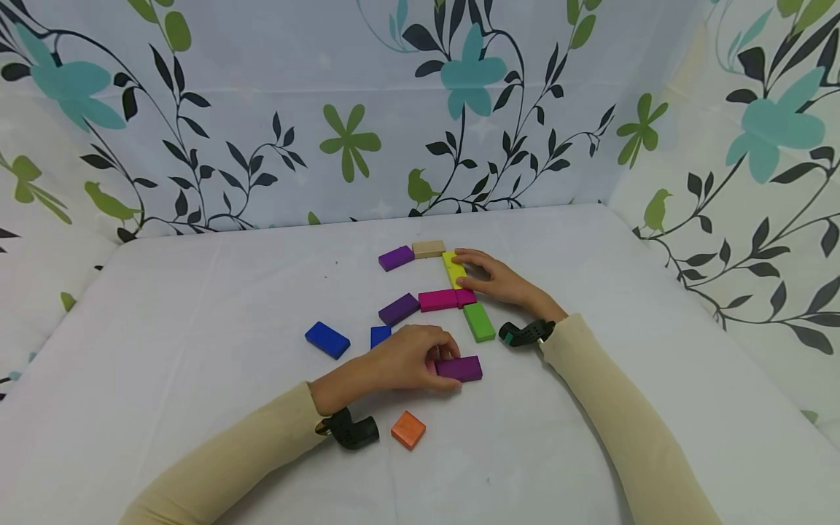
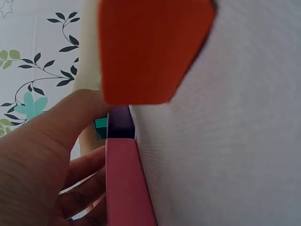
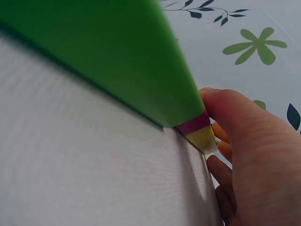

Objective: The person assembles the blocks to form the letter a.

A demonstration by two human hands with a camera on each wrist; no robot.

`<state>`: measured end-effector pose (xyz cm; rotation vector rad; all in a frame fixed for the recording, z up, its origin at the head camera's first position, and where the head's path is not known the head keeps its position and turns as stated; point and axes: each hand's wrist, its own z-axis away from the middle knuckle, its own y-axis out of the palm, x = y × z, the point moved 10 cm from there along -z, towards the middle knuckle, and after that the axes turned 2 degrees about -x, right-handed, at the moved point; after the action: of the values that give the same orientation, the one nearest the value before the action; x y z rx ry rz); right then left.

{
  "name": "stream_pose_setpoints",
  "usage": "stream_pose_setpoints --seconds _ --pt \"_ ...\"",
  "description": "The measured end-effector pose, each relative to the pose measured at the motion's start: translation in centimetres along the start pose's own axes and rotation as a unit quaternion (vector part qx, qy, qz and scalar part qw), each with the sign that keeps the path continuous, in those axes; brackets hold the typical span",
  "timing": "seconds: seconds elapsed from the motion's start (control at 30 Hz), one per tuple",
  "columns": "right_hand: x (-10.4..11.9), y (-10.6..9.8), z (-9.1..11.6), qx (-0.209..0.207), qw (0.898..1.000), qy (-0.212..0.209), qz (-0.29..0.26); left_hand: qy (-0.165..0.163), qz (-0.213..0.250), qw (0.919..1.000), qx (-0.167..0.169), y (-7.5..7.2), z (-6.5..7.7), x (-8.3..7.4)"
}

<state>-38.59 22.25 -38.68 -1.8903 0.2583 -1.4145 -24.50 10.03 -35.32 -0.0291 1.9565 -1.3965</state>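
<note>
My left hand [image 1: 410, 357] grips a purple block [image 1: 461, 369] between thumb and fingers, low over the cloth. A pink block [image 2: 126, 183] lies at the near end of that purple one in the left wrist view, mostly hidden by the hand in the head view. Farther back, my right hand [image 1: 502, 281] holds a yellow block [image 1: 453, 268] with thumb and index finger at its ends. The yellow block stands between a tan block [image 1: 429, 249] and magenta pieces [image 1: 438, 300]. A green block [image 1: 479, 322] lies just below the magenta, close to the right wrist.
Two more purple blocks [image 1: 397, 258] [image 1: 399, 309] sit at the left ends of the rows. One blue block [image 1: 327, 340] lies apart at left; another blue block [image 1: 380, 335] is partly behind the left hand. An orange block [image 1: 408, 430] lies nearest the front. White cloth [image 1: 197, 328] covers the table.
</note>
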Motion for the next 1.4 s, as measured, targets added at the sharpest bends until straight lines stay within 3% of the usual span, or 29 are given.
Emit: stream_pose_setpoints --seconds 0.23,0.47,0.83,1.13,1.4 --pt "0.4 0.1 0.0 0.0 1.0 0.007 -0.007 -0.012 -0.023 0.9996 -0.008 -0.4 0.1 0.0" --pt "4.1 -0.2 1.3 0.013 1.0 0.009 -0.015 -0.04 -0.006 0.9991 -0.013 -0.5 0.3 0.6" --pt "4.6 -0.4 1.5 0.008 1.0 0.01 -0.022 -0.062 -0.005 0.9981 0.008 -0.5 0.6 0.7" --pt "4.8 -0.5 1.5 0.014 1.0 0.01 -0.021 -0.033 -0.079 0.9942 0.065 -0.8 1.9 0.3" --pt "4.4 -0.5 1.4 0.014 1.0 0.012 -0.017 0.004 -0.088 0.9947 0.053 -1.7 3.4 0.8"
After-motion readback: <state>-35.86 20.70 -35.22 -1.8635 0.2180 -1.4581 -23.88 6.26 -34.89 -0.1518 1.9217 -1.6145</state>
